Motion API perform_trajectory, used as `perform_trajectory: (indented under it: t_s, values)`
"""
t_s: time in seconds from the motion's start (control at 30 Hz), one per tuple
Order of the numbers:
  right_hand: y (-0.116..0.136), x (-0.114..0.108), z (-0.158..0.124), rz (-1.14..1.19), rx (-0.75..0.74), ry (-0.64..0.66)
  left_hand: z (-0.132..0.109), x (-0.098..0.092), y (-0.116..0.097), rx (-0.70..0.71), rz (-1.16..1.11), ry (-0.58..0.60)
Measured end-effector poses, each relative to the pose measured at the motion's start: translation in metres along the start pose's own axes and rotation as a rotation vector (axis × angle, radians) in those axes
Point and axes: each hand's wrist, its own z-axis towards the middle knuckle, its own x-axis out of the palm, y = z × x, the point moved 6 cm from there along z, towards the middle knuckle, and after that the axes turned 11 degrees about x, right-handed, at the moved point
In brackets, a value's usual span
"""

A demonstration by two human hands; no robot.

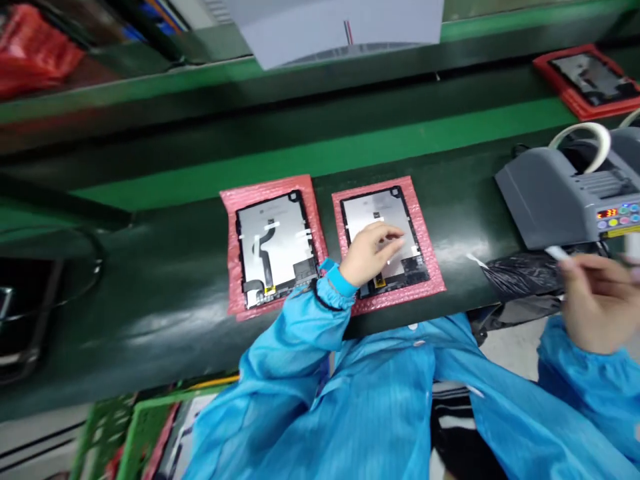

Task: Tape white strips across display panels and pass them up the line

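Note:
Two open tablet panels lie side by side on pink bubble-wrap sheets on the dark green bench. My left hand [371,252] rests on the right panel [383,235], fingers spread and pressing flat on its silver back. The left panel [274,247], with a white flex cable across it, lies untouched on its pink sheet [231,267]. My right hand [597,301] is at the right edge by the grey tape dispenser [555,197], fingers pinched on a small white strip of tape [556,252]; it is blurred by motion. Both arms wear blue sleeves.
A green conveyor belt [350,143] runs behind the bench. Another panel in a red tray [587,79] sits far right on it. A black plastic bag [520,273] lies under the dispenser. A white tape roll [590,137] tops the dispenser. Green crates [125,433] stand below left.

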Motion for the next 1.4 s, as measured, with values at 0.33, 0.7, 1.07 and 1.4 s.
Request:
perform_trajectory:
  t_s: [0.33,0.7,1.07,1.4]
  values:
    - [0.027,0.173,-0.01,0.019,-0.021,0.775,0.009,0.011,-0.021,0.048,-0.275,-0.075]
    - [0.013,0.184,0.007,0.028,0.125,0.707,0.008,0.015,0.005,-0.123,-0.246,-0.125]
    - [-0.013,0.212,0.025,0.041,0.215,0.693,0.014,0.023,0.02,-0.265,0.002,-0.094]
    - [-0.039,0.223,0.038,-0.081,0.22,0.59,0.02,0.033,0.03,-0.39,0.271,0.026]
